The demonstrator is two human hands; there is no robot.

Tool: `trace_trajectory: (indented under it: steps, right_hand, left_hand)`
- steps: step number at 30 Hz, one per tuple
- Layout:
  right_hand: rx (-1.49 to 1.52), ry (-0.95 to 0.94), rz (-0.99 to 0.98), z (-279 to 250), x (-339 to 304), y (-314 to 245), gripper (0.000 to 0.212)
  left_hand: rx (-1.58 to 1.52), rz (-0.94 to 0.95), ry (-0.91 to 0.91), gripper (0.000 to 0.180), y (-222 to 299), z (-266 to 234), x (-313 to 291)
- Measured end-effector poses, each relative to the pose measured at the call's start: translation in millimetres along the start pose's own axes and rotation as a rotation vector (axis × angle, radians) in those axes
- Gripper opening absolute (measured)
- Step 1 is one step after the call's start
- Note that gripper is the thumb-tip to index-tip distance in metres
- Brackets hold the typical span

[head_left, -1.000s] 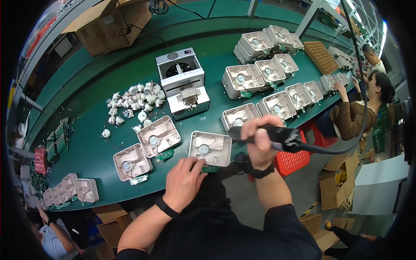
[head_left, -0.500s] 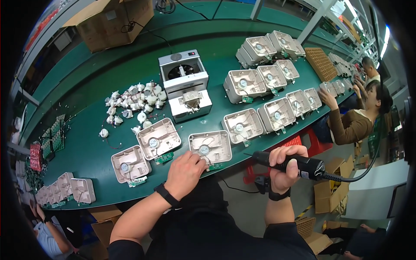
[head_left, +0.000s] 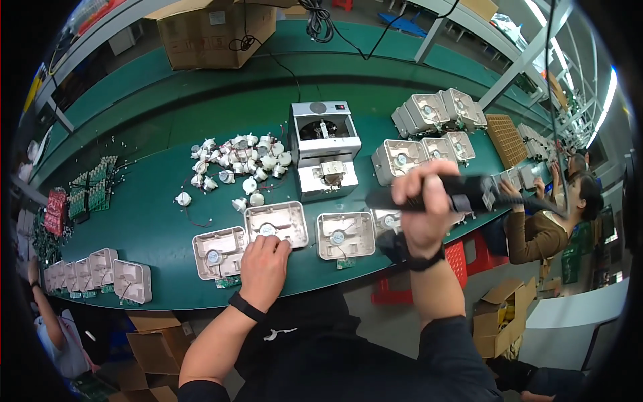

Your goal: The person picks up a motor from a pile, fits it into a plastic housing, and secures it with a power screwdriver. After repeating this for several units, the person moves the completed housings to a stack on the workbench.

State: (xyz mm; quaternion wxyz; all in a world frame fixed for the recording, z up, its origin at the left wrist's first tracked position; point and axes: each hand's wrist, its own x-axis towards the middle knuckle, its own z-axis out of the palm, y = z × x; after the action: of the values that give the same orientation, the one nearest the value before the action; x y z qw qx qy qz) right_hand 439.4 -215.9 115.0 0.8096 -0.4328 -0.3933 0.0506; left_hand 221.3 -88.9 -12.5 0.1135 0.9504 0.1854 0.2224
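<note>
Gripping a black electric screwdriver [head_left: 462, 192] in the right hand [head_left: 423, 208], fingers wrapped tight round its barrel, above the green bench [head_left: 154, 221]. Resting the left hand [head_left: 263, 268], fingers loosely spread, on a shallow white plastic housing [head_left: 276, 224] at the near edge; probably light, rigid, best pinned by its rim.

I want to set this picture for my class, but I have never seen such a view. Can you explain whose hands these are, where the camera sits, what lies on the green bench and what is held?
The camera sits on a worker's head, looking down, so the edges bend. The left hand rests on an open white plastic housing on the green bench. The right hand grips a black electric screwdriver in the air. More housings, a heap of small white parts and a grey box machine lie around. Another person works at the right.
</note>
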Motion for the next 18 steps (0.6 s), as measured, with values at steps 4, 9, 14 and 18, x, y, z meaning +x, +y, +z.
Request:
trace_trajectory:
  steps: [4, 9, 14, 18]
  right_hand:
    - [-0.098, -0.009, 0.102, 25, 34, 35, 0.006]
    - [-0.216, -0.043, 0.143, 29, 44, 66, 0.008]
    - [-0.090, 0.003, 0.267, 26, 16, 37, 0.014]
    - [0.094, -0.065, 0.309, 42, -33, 2, 0.028]
  left_hand:
    - [-0.050, 0.015, -0.065, 0.018, 2, 2, -12]
    - [-0.203, 0.027, -0.007, 0.025, 4, -8, -18]
    - [-0.106, -0.230, 0.126, 0.036, -27, -51, -47]
    - [-0.054, -0.208, -0.038, 0.044, -49, -54, -63]
